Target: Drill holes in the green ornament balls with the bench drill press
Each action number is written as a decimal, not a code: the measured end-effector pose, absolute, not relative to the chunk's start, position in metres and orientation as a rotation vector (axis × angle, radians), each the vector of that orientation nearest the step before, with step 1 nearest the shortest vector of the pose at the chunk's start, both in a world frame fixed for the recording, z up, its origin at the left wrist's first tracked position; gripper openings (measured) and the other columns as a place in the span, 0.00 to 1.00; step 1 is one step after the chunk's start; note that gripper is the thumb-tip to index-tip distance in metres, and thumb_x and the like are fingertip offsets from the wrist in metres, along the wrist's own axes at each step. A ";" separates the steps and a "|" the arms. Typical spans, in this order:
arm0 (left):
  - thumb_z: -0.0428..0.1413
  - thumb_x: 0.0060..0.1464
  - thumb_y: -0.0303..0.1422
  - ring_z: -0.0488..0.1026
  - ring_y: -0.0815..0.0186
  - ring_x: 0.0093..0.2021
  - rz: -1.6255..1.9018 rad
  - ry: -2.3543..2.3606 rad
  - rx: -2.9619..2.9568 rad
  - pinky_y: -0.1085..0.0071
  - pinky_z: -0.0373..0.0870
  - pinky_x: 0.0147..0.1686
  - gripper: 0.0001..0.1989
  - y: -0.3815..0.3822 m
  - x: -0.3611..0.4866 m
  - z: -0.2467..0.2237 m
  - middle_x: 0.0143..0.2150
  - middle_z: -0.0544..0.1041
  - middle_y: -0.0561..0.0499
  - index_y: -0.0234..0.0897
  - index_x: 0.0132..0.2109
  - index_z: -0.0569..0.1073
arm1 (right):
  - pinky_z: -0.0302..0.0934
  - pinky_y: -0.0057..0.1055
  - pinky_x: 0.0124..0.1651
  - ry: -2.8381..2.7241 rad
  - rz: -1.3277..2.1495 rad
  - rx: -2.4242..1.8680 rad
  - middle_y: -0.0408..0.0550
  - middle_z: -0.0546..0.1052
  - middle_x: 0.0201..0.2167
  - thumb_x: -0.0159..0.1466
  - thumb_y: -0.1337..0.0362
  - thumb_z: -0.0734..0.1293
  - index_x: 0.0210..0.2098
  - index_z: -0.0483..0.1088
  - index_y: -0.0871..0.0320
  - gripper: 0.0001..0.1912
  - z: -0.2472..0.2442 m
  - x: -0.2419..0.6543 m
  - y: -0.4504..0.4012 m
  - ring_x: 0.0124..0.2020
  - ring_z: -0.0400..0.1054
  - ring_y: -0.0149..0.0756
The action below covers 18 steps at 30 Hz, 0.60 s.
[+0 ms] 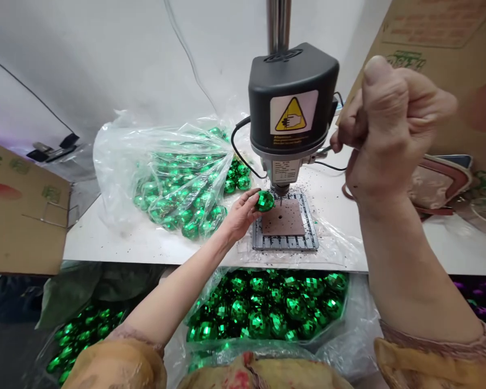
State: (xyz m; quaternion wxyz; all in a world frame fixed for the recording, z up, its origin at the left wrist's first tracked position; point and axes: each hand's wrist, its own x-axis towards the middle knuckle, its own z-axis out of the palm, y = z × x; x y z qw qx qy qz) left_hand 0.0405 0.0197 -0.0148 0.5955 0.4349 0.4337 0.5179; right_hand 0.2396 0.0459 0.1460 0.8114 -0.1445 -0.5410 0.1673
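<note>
My left hand (pixel 243 215) pinches a shiny green mirrored ball (pixel 264 200) between thumb and fingers, beside the drill bit (pixel 281 201). The ball is just above the left edge of a brown board (pixel 289 219), which has a dark hole and lies on the slotted metal base (pixel 285 243). Over it stands a small drill press with a black motor head (pixel 294 92) and a yellow warning sticker. Raised at its right side, my right hand (pixel 392 119) is closed in a fist around the drill press lever (pixel 323 153); most of the lever is hidden by the fingers.
A clear plastic bag (pixel 117 162) of green balls lies left of the press. Below the table edge, more green balls (pixel 263 308) fill a plastic-lined container. Cardboard boxes (pixel 20 216) stand at both sides. Dark shavings dot the white table (pixel 117 243). A pinkish pouch (pixel 441 183) is at right.
</note>
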 end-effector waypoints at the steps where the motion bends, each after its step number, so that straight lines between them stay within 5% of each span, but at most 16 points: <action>1: 0.65 0.53 0.48 0.79 0.59 0.48 1.203 1.019 1.011 0.59 0.77 0.48 0.27 0.018 0.045 -0.018 0.52 0.80 0.44 0.41 0.55 0.73 | 0.41 0.25 0.14 -1.159 0.360 -0.300 0.35 0.56 0.11 0.59 0.49 0.72 0.15 0.55 0.58 0.30 0.146 0.240 0.046 0.12 0.50 0.20; 18: 0.65 0.54 0.42 0.77 0.58 0.48 1.085 1.259 1.698 0.59 0.74 0.51 0.26 0.011 0.065 -0.040 0.50 0.80 0.44 0.38 0.57 0.72 | 0.41 0.29 0.15 -1.167 0.356 -0.240 0.35 0.54 0.12 0.59 0.49 0.72 0.17 0.55 0.56 0.28 0.146 0.239 0.046 0.13 0.46 0.22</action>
